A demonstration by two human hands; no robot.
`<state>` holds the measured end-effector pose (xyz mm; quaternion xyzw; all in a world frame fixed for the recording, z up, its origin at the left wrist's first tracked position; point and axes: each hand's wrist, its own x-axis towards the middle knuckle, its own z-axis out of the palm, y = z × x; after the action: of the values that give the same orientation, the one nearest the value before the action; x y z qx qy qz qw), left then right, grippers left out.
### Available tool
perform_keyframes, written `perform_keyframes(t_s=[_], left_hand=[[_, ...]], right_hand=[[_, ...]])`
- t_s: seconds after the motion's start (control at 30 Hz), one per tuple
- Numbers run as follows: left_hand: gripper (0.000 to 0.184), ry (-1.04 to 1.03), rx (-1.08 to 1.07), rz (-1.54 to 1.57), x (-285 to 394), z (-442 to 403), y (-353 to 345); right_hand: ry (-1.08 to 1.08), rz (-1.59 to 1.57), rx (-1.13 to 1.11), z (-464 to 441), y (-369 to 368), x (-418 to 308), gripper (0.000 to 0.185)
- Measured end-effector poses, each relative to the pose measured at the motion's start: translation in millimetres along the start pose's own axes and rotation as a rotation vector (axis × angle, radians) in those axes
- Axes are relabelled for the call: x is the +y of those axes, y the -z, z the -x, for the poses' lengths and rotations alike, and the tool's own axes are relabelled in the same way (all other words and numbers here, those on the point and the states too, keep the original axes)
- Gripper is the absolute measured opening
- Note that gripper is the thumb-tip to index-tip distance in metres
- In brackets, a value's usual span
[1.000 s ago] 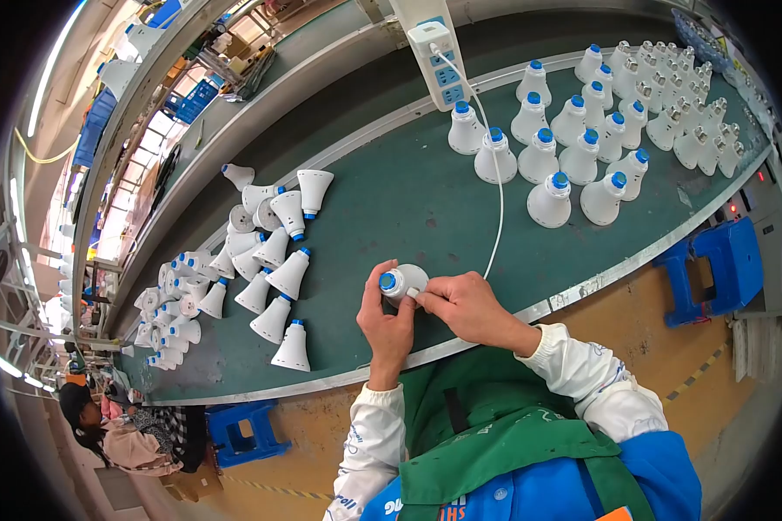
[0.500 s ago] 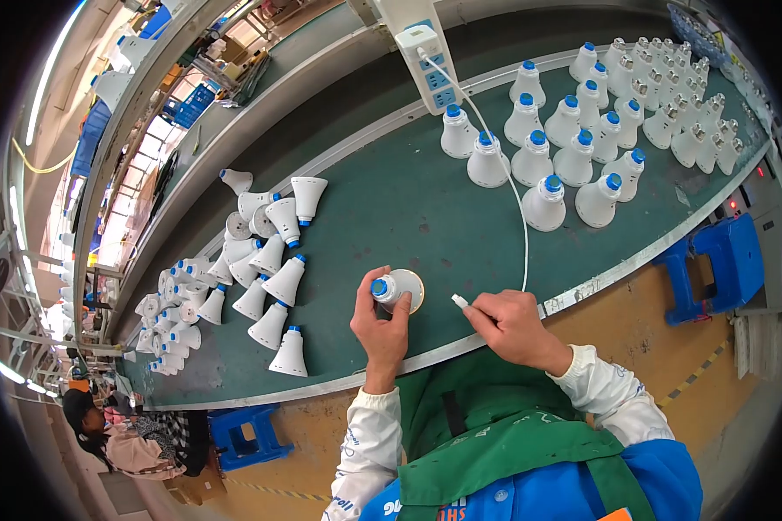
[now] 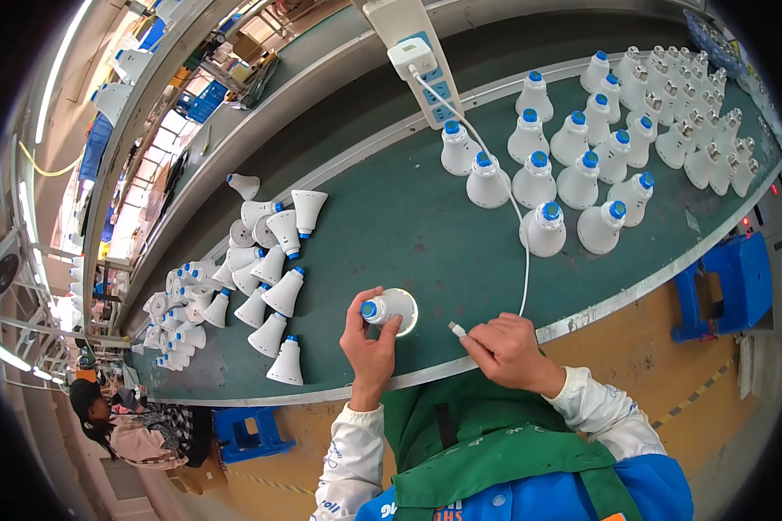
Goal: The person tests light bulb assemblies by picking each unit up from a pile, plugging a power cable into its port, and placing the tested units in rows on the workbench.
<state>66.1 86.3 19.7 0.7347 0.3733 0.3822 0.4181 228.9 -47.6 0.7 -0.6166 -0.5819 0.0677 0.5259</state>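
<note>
My left hand [image 3: 372, 352] grips a white cone-shaped bulb [image 3: 396, 306] with a blue cap, tilted so the cap faces left. A bright ring shows along the wide rim of this bulb. Between thumb and fingers, my right hand [image 3: 506, 349] pinches the plug end of a white cable [image 3: 525, 269]. Its small tip points toward the bulb, with a gap between them. The cable runs up to a white adapter [image 3: 411, 57] in a power strip [image 3: 434, 82].
Upright blue-capped bulbs [image 3: 543, 229] and metal-capped ones [image 3: 674, 143] stand at the right. Several bulbs [image 3: 285, 361] lie or stand in a heap at the left. Blue stools [image 3: 728, 286] are beside the green bench [image 3: 391, 226]. A person [image 3: 139, 430] sits at lower left.
The bulb in my left hand has shifted slightly left and down, and its rim looks brighter. My right hand keeps the plug, a little lower. The whole view has moved slightly.
</note>
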Motion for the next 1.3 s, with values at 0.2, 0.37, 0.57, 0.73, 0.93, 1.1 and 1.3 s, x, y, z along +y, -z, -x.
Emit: perform_keyframes(t_s=[0.2, 0.37, 0.57, 0.73, 0.93, 1.1, 1.3], left_hand=[[0.043, -0.071, 0.000, 0.048, 16, -47, -30], [0.045, -0.150, -0.071, 0.036, 10, -121, -87], [0.050, -0.111, -0.077, 0.000, -5, -153, -125], [0.069, -0.302, -0.193, -0.091, -1, -147, -106], [0.073, -0.279, 0.266, -0.712, -38, -202, -3], [0.078, -0.232, 0.086, -0.918, -83, -201, 39], [0.080, -0.225, -0.099, -0.817, -42, -177, 40]], right_hand=[[0.051, -0.004, -0.021, 0, 2, 3, 0.021], [0.063, 0.027, -0.045, 2, 4, 3, 0.022], [0.068, 0.029, -0.030, 2, 3, 4, 0.024], [0.071, 0.021, -0.057, 0, 3, 5, 0.023], [0.051, 0.044, -0.068, -3, 0, 2, 0.024], [0.062, 0.095, -0.058, -5, -1, 0, 0.024], [0.000, 0.048, -0.001, -4, -4, -2, 0.018]])
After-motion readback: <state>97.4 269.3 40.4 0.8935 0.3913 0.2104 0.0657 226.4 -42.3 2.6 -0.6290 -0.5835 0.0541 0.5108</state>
